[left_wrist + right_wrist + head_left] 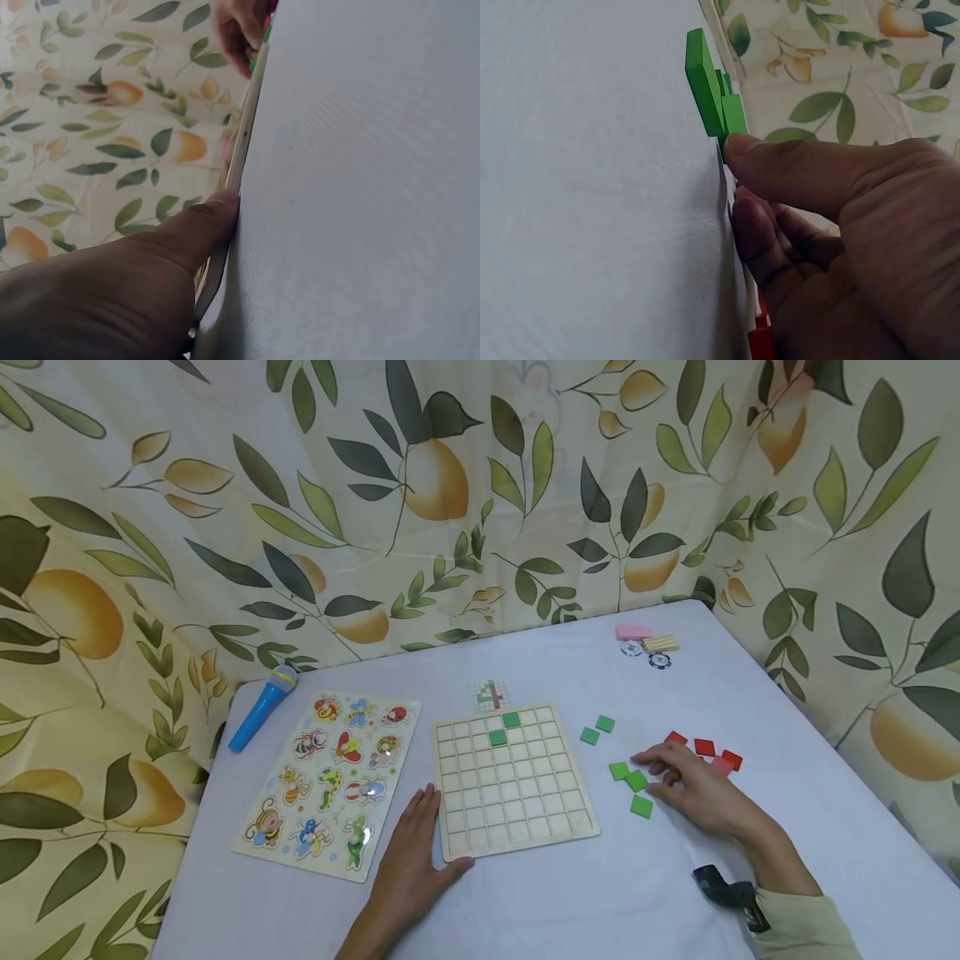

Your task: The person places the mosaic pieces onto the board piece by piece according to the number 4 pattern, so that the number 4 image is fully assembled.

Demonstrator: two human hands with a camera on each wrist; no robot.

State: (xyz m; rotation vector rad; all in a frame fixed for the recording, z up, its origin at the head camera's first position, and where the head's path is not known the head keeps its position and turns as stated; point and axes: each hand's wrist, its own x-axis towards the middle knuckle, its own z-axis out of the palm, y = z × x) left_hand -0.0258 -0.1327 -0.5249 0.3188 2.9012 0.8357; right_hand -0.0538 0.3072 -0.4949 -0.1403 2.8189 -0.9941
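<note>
A wooden grid board [513, 781] lies mid-table with two green tiles [504, 728] set in its top rows. My left hand [417, 847] rests flat on the table at the board's lower left corner. In the left wrist view its thumb [206, 221] touches the board's edge [244, 142]. My right hand [654, 774] sits among loose green tiles [641, 806] to the right of the board. It pinches one green tile [637, 781], with the thumb tip on the tile's edge [735, 112] and the fingers [754, 225] curled beside it. Red tiles [704, 747] lie just beyond that hand.
An insect peg puzzle [330, 781] and a blue toy microphone [262, 707] lie left of the board. A small pattern card [490, 695] sits behind it. A pink block [633, 632], wooden sticks [661, 643] and poker chips [660, 661] lie at the far right corner. Leaf-print curtains surround the table.
</note>
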